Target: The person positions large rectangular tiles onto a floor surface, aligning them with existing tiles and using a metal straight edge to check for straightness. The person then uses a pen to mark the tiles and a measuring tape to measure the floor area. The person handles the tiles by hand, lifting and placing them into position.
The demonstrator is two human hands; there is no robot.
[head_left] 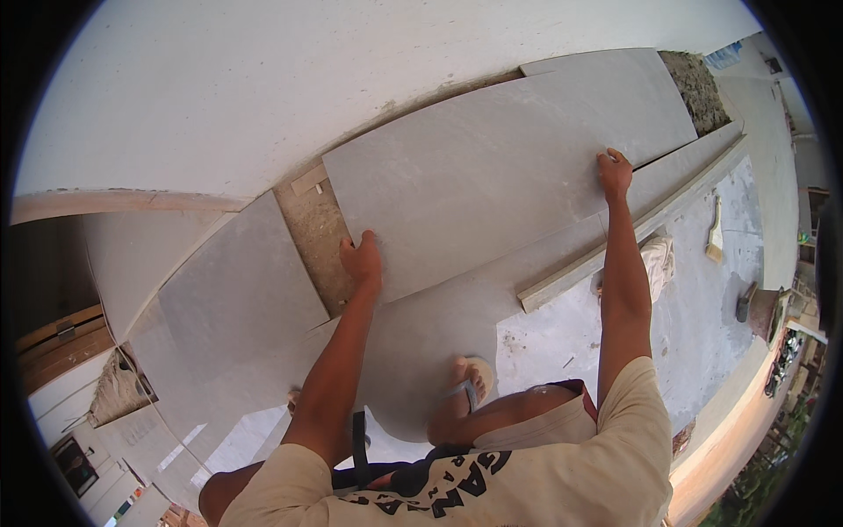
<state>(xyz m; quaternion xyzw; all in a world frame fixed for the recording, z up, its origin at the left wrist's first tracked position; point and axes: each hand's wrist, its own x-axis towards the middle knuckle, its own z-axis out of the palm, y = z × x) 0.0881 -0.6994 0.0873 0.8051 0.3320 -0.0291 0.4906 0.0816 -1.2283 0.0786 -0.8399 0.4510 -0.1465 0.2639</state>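
Note:
A large grey floor tile (465,176) lies along the white wall, slightly askew over the floor bed. My left hand (362,261) grips its left edge, with the thumb on top and the other fingers partly hidden at the edge. My right hand (615,171) is closed at the tile's right part, near its front edge; what its fingertips hold is partly hidden. Sandy bedding (316,233) shows in the gap between this tile and the laid tile (233,263) to the left. Along the front right runs a long straight bar (632,220).
Grey mortar (698,92) shows at the far right end. A brush (716,233) and a crumpled cloth (657,263) lie right of my right arm, with a bucket (771,312) farther out. The white wall (290,97) bounds the far side. My sandalled foot (474,382) stands on near tiles.

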